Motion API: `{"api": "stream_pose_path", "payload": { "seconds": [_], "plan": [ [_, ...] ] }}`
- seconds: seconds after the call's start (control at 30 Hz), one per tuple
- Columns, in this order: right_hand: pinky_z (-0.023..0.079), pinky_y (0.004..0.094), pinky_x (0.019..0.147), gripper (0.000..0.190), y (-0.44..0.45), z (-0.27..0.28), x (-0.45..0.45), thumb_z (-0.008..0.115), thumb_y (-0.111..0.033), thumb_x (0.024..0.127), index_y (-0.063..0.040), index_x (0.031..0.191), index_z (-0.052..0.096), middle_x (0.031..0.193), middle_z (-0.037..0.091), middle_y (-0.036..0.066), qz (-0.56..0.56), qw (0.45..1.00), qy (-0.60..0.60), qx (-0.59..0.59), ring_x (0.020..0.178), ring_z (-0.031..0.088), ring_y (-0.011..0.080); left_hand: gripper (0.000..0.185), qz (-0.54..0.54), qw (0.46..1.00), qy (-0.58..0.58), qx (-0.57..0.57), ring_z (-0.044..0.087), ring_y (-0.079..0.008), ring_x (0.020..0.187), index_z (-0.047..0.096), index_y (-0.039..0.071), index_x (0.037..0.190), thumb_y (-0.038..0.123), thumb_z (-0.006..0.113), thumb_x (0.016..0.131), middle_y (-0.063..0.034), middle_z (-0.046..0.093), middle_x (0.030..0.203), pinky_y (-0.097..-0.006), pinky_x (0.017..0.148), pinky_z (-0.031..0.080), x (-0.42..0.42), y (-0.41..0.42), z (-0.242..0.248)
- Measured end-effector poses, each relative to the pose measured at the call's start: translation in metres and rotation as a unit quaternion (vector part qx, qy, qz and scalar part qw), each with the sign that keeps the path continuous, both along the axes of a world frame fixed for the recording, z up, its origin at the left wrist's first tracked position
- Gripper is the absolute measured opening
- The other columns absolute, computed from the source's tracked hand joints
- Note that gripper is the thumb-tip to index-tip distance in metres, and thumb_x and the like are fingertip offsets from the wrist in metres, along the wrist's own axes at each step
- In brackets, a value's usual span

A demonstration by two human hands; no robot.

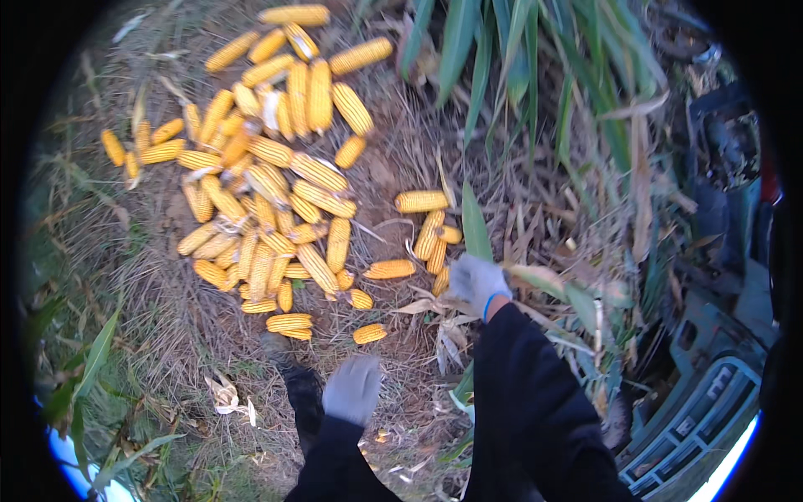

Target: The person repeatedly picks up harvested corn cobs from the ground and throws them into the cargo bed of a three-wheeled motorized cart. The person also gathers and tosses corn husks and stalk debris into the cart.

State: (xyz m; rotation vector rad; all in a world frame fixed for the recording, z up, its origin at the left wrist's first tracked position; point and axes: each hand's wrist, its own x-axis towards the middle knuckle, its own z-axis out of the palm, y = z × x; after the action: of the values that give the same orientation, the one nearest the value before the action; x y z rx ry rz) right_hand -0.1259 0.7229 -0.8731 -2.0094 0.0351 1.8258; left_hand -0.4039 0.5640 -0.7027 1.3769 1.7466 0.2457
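Observation:
My right hand (473, 280), in a pale work glove with a blue cuff edge, reaches down beside a few husked corn ears (428, 235) at the right of the pile. It is blurred, and its fingertips are hard to make out, so whether it holds anything cannot be told. Nearer my body, my left hand (354, 388), in a similar glove, hangs over the ground with its fingers mostly hidden. A short corn ear (370, 334) lies just beyond it. The large heap of husked yellow corn ears (270, 207) spreads over the soil ahead and to the left.
Green corn leaves (483, 56) and dry stalks (533, 207) lie at the upper right. A green machine with a slatted grille (696, 433) stands at the right edge. My boot (276, 351) is close to the heap. Loose dry husks (226, 395) lie at the lower left.

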Motion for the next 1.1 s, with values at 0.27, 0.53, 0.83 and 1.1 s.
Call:
{"api": "stream_pose_path", "payload": {
  "seconds": [0.27, 0.53, 0.83, 1.1],
  "plan": [
    [0.059, 0.0414, 0.082, 0.068, 0.030, -0.169, 0.030, 0.079, -0.060, 0.090, -0.007, 0.130, 0.064, 0.122, 0.064, 0.014, -0.023, 0.987, -0.076, -0.139, 0.100, 0.067, 0.0256, 0.017, -0.268, 0.901, 0.128, 0.316, 0.067, -0.0312, 0.104, 0.067, 0.012, 0.106, 0.014, 0.062, 0.090, -0.0091, 0.068, 0.101, -0.0480, 0.089, 0.049, 0.101, 0.281, -0.286],
    [0.053, 0.0397, 0.097, 0.044, 0.000, -0.182, 0.040, 0.076, -0.029, 0.093, -0.009, 0.129, 0.061, 0.126, 0.064, 0.006, 0.067, 0.993, -0.052, -0.078, 0.113, 0.062, 0.0193, 0.031, -0.319, 0.919, 0.228, 0.043, 0.076, -0.0343, 0.105, 0.079, 0.009, 0.107, 0.030, 0.078, 0.084, -0.0158, 0.078, 0.108, -0.0504, 0.087, 0.057, 0.155, 0.273, -0.335],
    [0.049, 0.0358, 0.101, 0.071, -0.019, -0.186, 0.058, 0.067, -0.056, 0.104, -0.014, 0.158, 0.048, 0.151, 0.053, 0.003, -0.034, 0.989, 0.139, 0.019, 0.129, 0.052, 0.0158, 0.109, -0.089, 0.960, -0.018, -0.266, 0.068, -0.0428, 0.126, 0.055, -0.012, 0.141, 0.069, 0.084, 0.075, -0.0359, 0.067, 0.131, -0.0454, 0.107, 0.052, 0.140, 0.240, -0.343],
    [0.054, 0.0408, 0.105, 0.057, -0.036, -0.185, 0.046, 0.064, -0.051, 0.106, -0.015, 0.149, 0.054, 0.138, 0.062, 0.006, -0.089, 0.979, 0.157, 0.091, 0.120, 0.064, 0.0217, 0.077, -0.153, 0.955, -0.054, -0.249, 0.075, -0.0363, 0.102, 0.072, -0.005, 0.126, 0.059, 0.080, 0.084, -0.0244, 0.077, 0.112, -0.0425, 0.094, 0.058, 0.158, 0.233, -0.359]
  ]
}}
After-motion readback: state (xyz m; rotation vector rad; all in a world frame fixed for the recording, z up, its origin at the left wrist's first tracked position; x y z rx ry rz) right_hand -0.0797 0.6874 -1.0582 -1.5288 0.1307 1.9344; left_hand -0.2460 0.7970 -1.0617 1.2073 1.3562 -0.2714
